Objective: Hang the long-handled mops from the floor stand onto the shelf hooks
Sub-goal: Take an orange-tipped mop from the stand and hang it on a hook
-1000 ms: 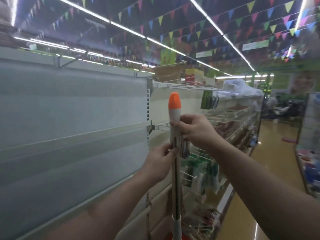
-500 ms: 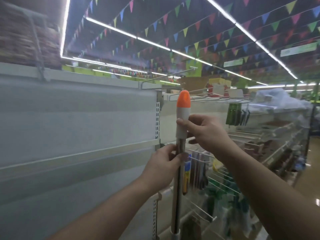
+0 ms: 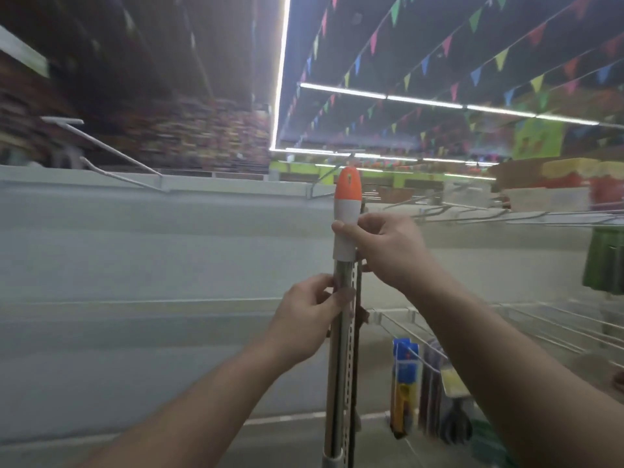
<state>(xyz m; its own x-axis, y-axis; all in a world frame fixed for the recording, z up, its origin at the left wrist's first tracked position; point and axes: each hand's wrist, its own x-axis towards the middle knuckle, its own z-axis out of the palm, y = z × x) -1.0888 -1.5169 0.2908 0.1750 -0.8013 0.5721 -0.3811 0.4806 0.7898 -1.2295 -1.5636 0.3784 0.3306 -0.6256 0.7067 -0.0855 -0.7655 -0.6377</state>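
Note:
I hold a long mop handle (image 3: 341,359) upright in front of a white shelf wall. It is a metal pole with a white grip and an orange cap (image 3: 348,184) that has a small hanging hole. My right hand (image 3: 385,248) grips the white part just below the cap. Lower down, my left hand (image 3: 312,315) grips the metal pole. The cap reaches the top rail of the shelf, close to a wire hook (image 3: 324,189) that juts out there. The mop head is out of view below.
Another long wire hook (image 3: 111,152) sticks out of the top rail at the left. Wire shelves (image 3: 526,214) and pegs with hanging packets (image 3: 405,383) fill the right side. The white back panel (image 3: 152,265) at the left is bare.
The view has tilted up and swung left. The mop handle has risen, so its orange cap now reaches the shelf's top rail. Both hands keep their grip.

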